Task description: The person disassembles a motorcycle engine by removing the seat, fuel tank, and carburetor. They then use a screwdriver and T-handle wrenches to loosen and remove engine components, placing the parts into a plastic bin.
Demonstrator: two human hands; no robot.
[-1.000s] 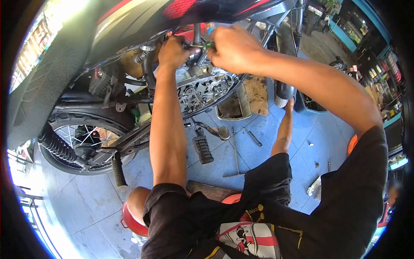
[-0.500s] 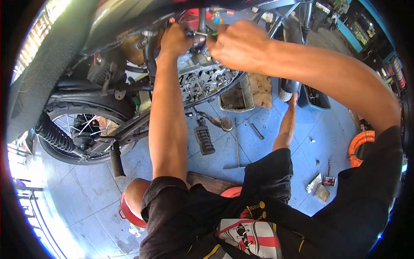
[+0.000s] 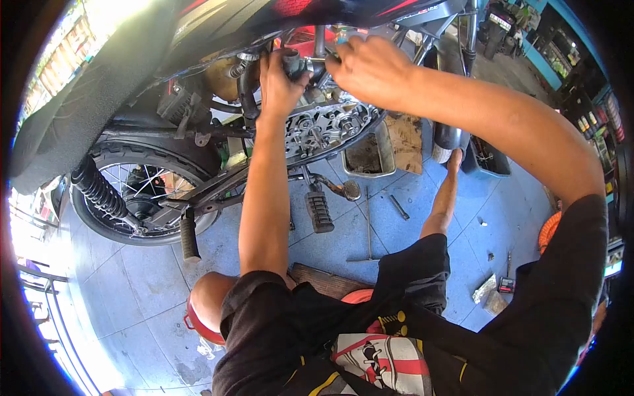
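A motorcycle (image 3: 198, 39) stands in front of me with its engine case open, gears showing (image 3: 330, 125). My left hand (image 3: 281, 79) grips a dark rubber part (image 3: 294, 64) up under the frame above the engine. My right hand (image 3: 373, 66) is closed on a small tool with a metal shaft (image 3: 317, 61) that points into that same part. The tool's handle is hidden inside my fist. Both hands almost touch.
The rear wheel (image 3: 142, 191) and shock spring (image 3: 99, 188) are at left. A footpeg (image 3: 319, 211) and kick lever (image 3: 337, 188) stick out below the engine. A metal drain tray (image 3: 367, 157), a T-handle wrench (image 3: 368, 231) and small tools lie on the blue tiled floor. I sit on a red stool (image 3: 201, 333).
The view shifted so the bike sits slightly lower and to the right. Both hands stay at the same spot above the engine, and my left hand has regripped the rubber part.
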